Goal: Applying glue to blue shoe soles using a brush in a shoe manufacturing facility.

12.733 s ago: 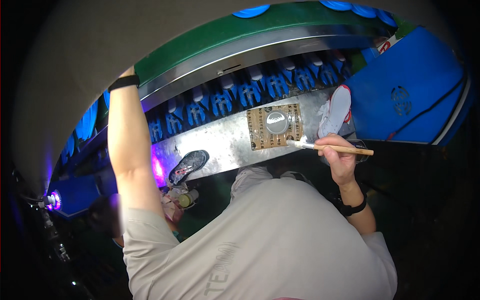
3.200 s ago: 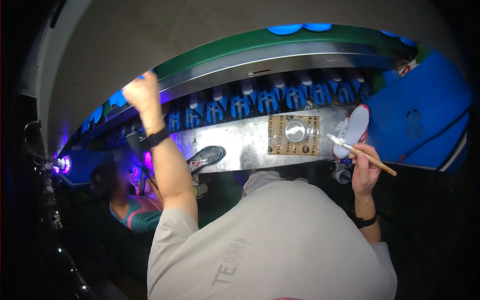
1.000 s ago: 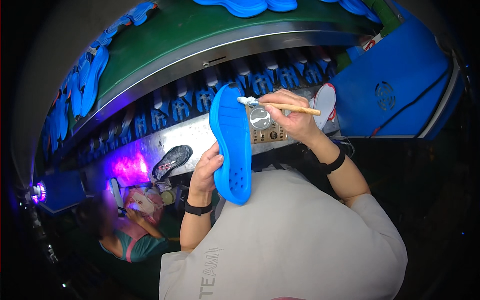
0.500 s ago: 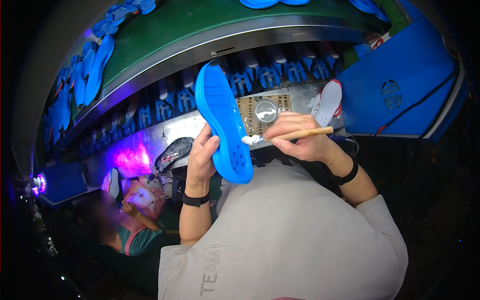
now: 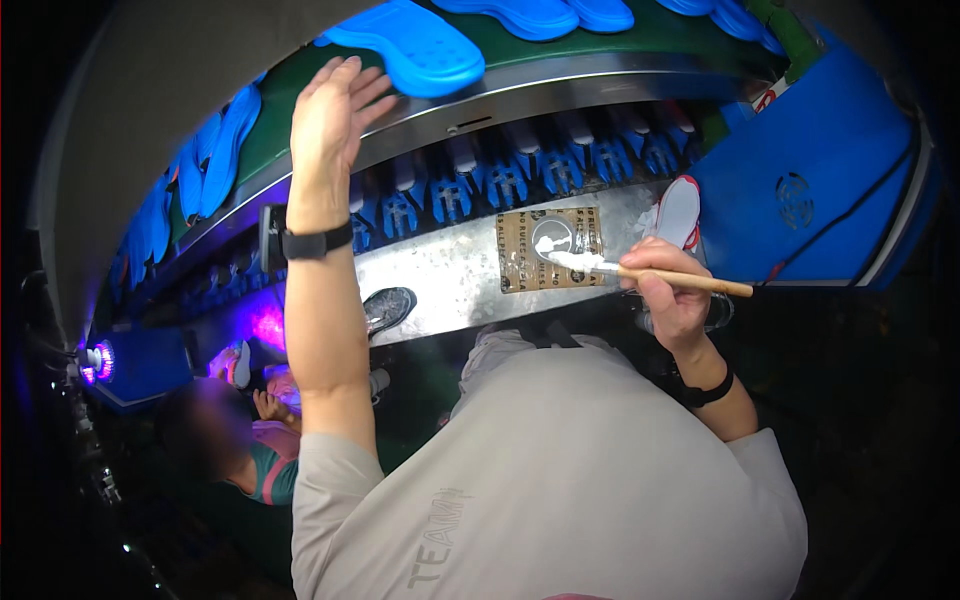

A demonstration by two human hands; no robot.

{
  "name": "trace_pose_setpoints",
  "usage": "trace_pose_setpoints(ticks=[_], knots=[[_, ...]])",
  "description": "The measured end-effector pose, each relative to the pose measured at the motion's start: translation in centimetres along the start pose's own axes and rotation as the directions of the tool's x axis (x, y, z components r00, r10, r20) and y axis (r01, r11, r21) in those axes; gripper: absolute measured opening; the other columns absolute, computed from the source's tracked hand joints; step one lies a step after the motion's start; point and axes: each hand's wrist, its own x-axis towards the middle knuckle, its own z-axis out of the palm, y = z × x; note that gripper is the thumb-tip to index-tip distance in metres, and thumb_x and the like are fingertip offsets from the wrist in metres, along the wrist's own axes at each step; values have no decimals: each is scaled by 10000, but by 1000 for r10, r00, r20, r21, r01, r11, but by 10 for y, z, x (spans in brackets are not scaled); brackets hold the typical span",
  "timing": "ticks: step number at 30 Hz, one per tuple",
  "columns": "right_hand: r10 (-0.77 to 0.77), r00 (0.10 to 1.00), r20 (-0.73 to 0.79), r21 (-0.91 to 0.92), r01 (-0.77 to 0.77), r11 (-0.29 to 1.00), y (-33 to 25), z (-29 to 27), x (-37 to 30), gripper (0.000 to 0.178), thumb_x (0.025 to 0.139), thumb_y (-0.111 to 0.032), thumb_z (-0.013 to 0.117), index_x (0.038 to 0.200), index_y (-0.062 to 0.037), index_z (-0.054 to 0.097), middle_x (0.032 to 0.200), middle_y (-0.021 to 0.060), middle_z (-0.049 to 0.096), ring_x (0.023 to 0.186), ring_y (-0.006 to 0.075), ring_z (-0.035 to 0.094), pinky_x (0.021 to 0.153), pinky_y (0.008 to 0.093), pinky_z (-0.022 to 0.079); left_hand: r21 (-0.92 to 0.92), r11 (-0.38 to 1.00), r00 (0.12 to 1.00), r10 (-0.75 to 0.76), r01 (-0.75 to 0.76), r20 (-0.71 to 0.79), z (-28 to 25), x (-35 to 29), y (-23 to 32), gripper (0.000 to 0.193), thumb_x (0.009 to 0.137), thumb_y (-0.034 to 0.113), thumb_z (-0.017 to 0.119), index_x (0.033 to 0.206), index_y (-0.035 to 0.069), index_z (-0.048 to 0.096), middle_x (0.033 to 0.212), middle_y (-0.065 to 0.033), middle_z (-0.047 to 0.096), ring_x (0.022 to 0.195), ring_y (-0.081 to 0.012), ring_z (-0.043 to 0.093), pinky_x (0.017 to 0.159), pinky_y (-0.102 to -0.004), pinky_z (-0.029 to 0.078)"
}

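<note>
My left hand (image 5: 338, 115) is stretched out to the far side with its fingers spread, slightly blurred. Just past the fingertips a blue shoe sole (image 5: 415, 55) lies at the edge of the green belt (image 5: 450, 62); nothing shows in the palm. My right hand (image 5: 668, 295) grips a brush (image 5: 700, 281) by its wooden handle. The brush's white-coated bristles are over a round pot (image 5: 556, 238) with white paste in it. That pot stands on a piece of brown printed cardboard (image 5: 515, 270).
Beneath the belt's metal rim (image 5: 520, 85) runs a row of blue clamp-like pieces (image 5: 505, 183). A metal shelf (image 5: 440, 260) carries a dark sole-shaped piece (image 5: 390, 308) and a white shoe with a red edge (image 5: 680, 212). Right stands a blue cabinet (image 5: 800, 160); lower left, another person (image 5: 270, 460).
The blue sole has gone from over the shelf up to the belt, and my left hand has let go of it. The brush has moved right and its bristles are now at the pot.
</note>
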Motion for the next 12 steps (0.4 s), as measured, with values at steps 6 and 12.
trace_pose_setpoints(ticks=[6,12], knots=[[108,982,-154,44,-103,994,1,-14,-26,185,930,-48,603,1055,46,702,863,98,675,781,134,609,713,253,476,469,882,998,-66,54,10,15,60,10,645,1000,280,623,1457,-117,400,1421,-283,518,1234,-381,599,974,-487,553],[117,952,-284,-55,-138,989,1,-14,-43,213,942,-108,619,1058,51,700,895,107,677,775,138,622,716,253,485,497,868,975,-116,7,189,64,120,-1,564,1018,319,598,1434,-38,464,1448,-187,524,1250,-357,578,973,-475,551]])
